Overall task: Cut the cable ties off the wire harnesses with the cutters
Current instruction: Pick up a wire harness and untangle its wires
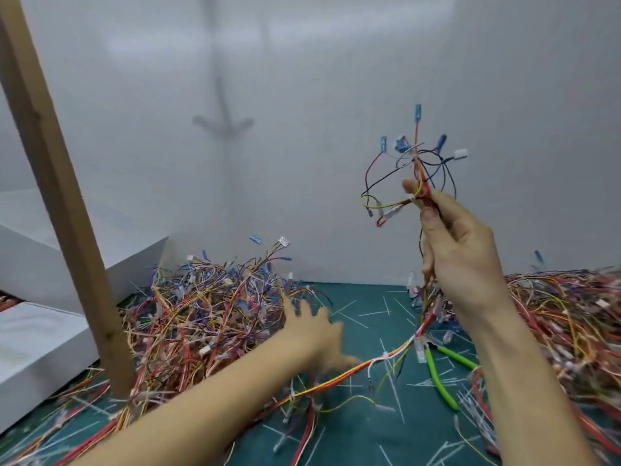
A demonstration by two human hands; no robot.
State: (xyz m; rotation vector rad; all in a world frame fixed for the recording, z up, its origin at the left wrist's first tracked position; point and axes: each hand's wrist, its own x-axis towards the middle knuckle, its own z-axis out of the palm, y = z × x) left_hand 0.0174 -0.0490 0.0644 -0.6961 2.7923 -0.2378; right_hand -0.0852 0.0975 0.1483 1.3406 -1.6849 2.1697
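Head view: right hand [460, 250] grips harness [413, 176] aloft; left hand [316, 331] spread open over mat [369, 304].

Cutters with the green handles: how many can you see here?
1. The cutters lie on the green mat, between the right forearm and the trailing harness. Others may be buried under the wire piles.

The mat [366, 297] is dark teal, strewn with white cut ties [393, 395]. The left pile of harnesses [208, 304] mixes red, orange, yellow and purple wires with white and blue connectors. The raised harness [413, 173] shows red, yellow and black wires tipped in blue and white. The cutters [440, 375] have lime-green handles. The post [57, 183] is tan wood; the walls [336, 79] are pale grey-white.
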